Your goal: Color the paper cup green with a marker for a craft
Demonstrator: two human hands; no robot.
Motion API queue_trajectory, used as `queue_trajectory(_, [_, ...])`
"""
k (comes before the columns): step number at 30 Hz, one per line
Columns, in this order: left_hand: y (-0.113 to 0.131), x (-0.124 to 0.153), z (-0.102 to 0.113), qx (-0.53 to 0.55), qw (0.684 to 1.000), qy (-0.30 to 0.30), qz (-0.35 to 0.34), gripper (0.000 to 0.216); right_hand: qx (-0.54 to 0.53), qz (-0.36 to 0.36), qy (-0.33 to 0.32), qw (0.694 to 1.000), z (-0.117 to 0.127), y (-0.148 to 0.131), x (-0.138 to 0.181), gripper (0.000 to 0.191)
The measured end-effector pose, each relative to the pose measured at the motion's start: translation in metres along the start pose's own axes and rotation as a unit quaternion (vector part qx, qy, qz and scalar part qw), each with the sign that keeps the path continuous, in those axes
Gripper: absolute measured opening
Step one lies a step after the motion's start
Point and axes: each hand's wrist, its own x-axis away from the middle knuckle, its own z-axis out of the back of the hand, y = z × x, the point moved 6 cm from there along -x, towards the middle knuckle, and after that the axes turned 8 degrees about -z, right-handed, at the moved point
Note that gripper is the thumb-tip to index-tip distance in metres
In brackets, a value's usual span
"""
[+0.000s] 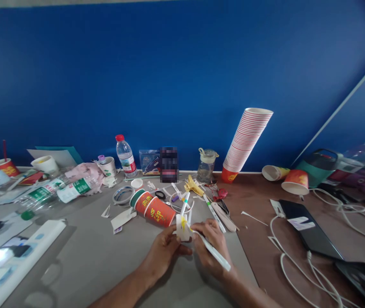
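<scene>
My left hand (165, 250) pinches a small white paper piece (183, 227) with a yellow mark, held upright just above the grey table (99, 252). My right hand (211, 248) is closed around a white marker pen (213, 252), its yellow tip touching the paper piece. Just beyond the hands lies a red paper cup (153, 208) on its side, with another pen (185, 204) and white paper rings beside it.
A tall leaning stack of red-striped cups (245, 141) stands at the back. Water bottles (125, 157), a jar (206, 164), yellow clips, scissors and paper scraps litter the middle. A phone (307, 229) and white cables (298, 265) lie right; a power strip (25, 252) left.
</scene>
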Motion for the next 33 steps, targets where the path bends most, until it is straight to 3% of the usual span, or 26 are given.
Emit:
queue_trajectory(21, [-0.0033,-0.0023,0.0016,0.013,1.000,-0.012,-0.015,0.039,-0.003,0.010,-0.020,1.000,-0.0023,-0.0008,0.0001,0.016])
queue_trajectory(33, [-0.0031,-0.0016,0.0014,0.011,1.000,-0.008,-0.005,0.043,-0.010,-0.011,0.002,1.000,0.0001,0.0013,-0.0012,0.016])
